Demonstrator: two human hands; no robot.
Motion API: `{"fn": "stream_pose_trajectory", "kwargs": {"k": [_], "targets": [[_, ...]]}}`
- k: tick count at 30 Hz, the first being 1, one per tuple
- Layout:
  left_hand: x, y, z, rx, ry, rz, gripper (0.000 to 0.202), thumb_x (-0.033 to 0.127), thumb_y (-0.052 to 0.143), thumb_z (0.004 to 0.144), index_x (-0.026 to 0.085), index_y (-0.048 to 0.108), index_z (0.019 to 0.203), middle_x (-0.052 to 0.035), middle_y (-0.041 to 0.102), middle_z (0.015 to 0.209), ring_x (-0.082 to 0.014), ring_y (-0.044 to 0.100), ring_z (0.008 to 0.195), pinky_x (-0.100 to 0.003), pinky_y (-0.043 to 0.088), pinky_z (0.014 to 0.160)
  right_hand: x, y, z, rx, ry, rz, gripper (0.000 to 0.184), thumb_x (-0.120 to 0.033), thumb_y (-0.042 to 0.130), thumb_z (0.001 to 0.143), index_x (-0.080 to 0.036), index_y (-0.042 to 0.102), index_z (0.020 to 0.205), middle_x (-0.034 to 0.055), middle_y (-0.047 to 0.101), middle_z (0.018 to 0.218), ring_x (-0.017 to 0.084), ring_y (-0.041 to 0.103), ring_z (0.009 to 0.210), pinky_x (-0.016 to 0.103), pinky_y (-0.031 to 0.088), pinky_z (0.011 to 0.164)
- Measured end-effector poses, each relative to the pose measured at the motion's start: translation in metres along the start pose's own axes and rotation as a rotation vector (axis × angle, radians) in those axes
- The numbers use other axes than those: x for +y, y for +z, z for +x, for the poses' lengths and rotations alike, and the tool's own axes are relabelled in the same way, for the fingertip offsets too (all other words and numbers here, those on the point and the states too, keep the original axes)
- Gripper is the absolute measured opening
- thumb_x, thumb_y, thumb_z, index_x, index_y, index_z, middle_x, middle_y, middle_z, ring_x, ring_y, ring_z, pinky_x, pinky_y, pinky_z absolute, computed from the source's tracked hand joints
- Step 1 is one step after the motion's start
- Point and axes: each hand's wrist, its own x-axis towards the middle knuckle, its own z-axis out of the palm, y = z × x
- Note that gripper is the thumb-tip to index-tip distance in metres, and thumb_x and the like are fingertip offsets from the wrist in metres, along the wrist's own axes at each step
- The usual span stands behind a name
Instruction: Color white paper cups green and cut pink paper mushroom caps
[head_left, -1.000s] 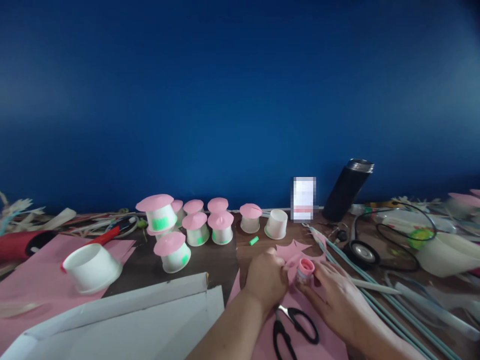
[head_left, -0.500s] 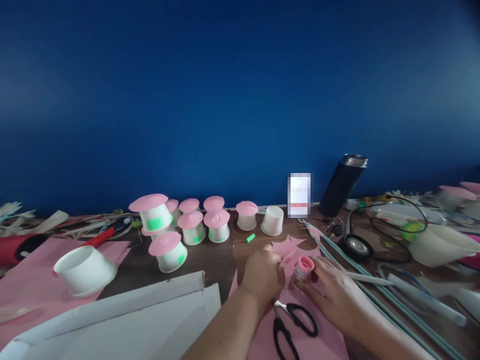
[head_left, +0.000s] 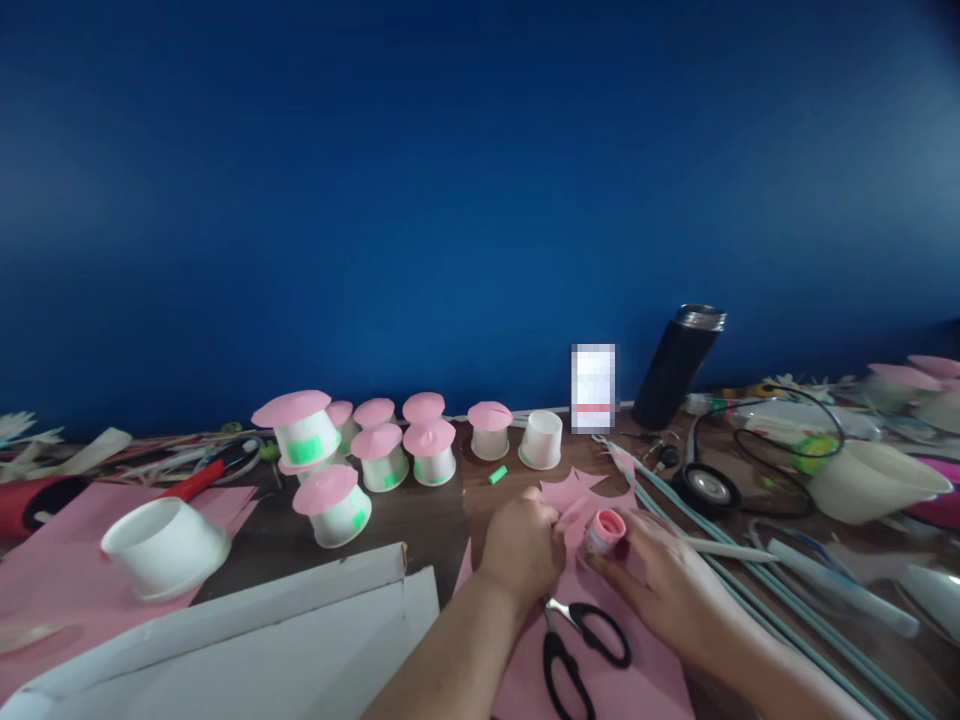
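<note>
My right hand [head_left: 664, 565] curls its thumb and fingers round a small jar [head_left: 604, 532] with a pink rim, its open mouth tilted up. To the left, my left hand [head_left: 523, 545] is closed low over the pink paper [head_left: 615, 625]; its fingertips are turned away, so what they grip is hidden. Cut, pointed scraps of pink paper [head_left: 574, 488] lie just beyond the fingers. Black-handled scissors [head_left: 566, 650] rest on the paper below both hands, their blades partly covered by my left hand.
White paper cups with pink paper tops [head_left: 427, 445] stand along the back left. A bare white cup [head_left: 541, 440] and a green stick [head_left: 498, 475] are nearer. White cardboard [head_left: 247, 640] fills the front left. A black flask [head_left: 679, 365], stethoscope [head_left: 709, 487] and pale-blue tubing [head_left: 750, 580] lie right.
The whole view has shifted slightly. Both hands keep nearly the same pose, with the jar still in my right hand.
</note>
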Motion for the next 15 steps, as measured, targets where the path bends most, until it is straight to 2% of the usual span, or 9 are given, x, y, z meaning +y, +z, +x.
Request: {"fn": "stream_pose_trajectory", "kwargs": {"k": [5, 10, 15], "targets": [[-0.002, 0.001, 0.000, 0.015, 0.013, 0.001, 0.037, 0.035, 0.043, 0.090, 0.017, 0.071, 0.073, -0.0086, 0.064, 0.087, -0.0170, 0.060, 0.071, -0.029, 0.042, 0.064, 0.004, -0.007, -0.003, 0.067, 0.019, -0.038, 0.017, -0.039, 0.056, 0.085, -0.023, 0.057, 0.079, 0.0030, 0.064, 0.076, 0.022, 0.060, 0.072, 0.034, 0.047, 0.069], [-0.001, 0.003, 0.002, 0.023, 0.004, -0.005, 0.036, 0.033, 0.044, 0.088, 0.018, 0.070, 0.069, -0.0077, 0.064, 0.081, -0.0170, 0.060, 0.069, -0.029, 0.042, 0.063, 0.009, -0.005, 0.000, 0.136, 0.058, 0.059, 0.020, -0.041, 0.052, 0.088, -0.024, 0.060, 0.095, 0.0046, 0.068, 0.093, 0.023, 0.063, 0.086, 0.034, 0.049, 0.078], [0.000, 0.000, 0.000, 0.035, 0.014, -0.009, 0.034, 0.031, 0.043, 0.088, 0.018, 0.070, 0.072, -0.0078, 0.064, 0.083, -0.0172, 0.060, 0.070, -0.029, 0.042, 0.064, 0.004, 0.006, 0.006, 0.054, 0.045, 0.081, 0.023, -0.040, 0.050, 0.090, -0.023, 0.063, 0.096, 0.0058, 0.069, 0.095, 0.024, 0.063, 0.089, 0.035, 0.048, 0.080]]}}
